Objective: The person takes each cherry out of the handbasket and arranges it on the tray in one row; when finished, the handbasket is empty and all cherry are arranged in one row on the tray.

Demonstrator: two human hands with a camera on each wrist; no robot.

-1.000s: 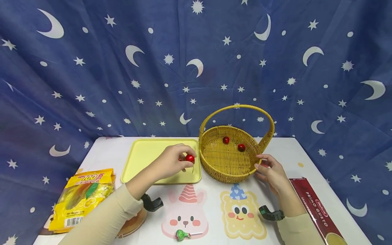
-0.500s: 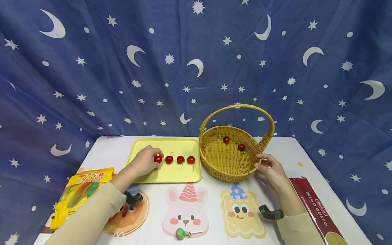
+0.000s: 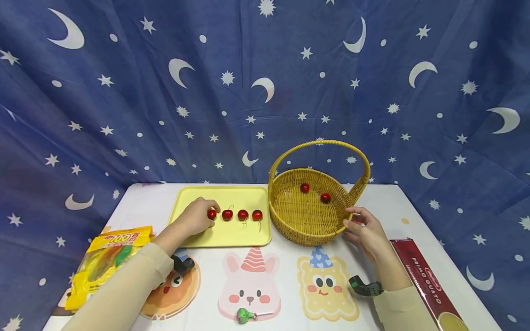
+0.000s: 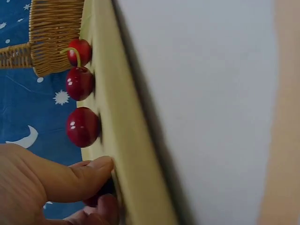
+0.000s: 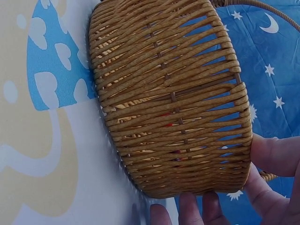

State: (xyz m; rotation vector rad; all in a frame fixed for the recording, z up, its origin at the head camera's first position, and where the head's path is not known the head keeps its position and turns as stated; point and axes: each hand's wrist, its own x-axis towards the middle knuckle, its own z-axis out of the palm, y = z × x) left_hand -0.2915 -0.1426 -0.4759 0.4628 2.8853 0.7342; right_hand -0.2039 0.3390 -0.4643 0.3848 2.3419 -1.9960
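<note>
On the far half of a white table with printed cartoon figures [image 3: 287, 280], a shallow yellow rectangular tray [image 3: 236, 236] lies just beside a round golden-brown woven basket with a tall arched handle [image 3: 304, 236].

Left hand [image 3: 194, 219]: over the tray's left part, thumb and fingers closed to a pinch on the leftmost glossy dark-red cherry [image 3: 211, 214]. The left wrist view shows it mostly hidden by thumb and fingertips, low against the tray. A small round fruit probably calls for fingertips rather than palm.

Three more red cherries [image 3: 243, 214] run rightward from it in a spaced row, thin stems showing. The gaps presumably leave room for fingers around each one.

Right hand [image 3: 366, 232]: thumb and fingers curled at the basket's right rim and outer wall, gripping it; likely a steadying hold, the basket seeming light. Basket upright, two loose red cherries [image 3: 325, 197] inside, toward the back and right.

Near edge: green-wrapped lollipop with a white stick [image 3: 245, 316], well apart from both hands.
</note>
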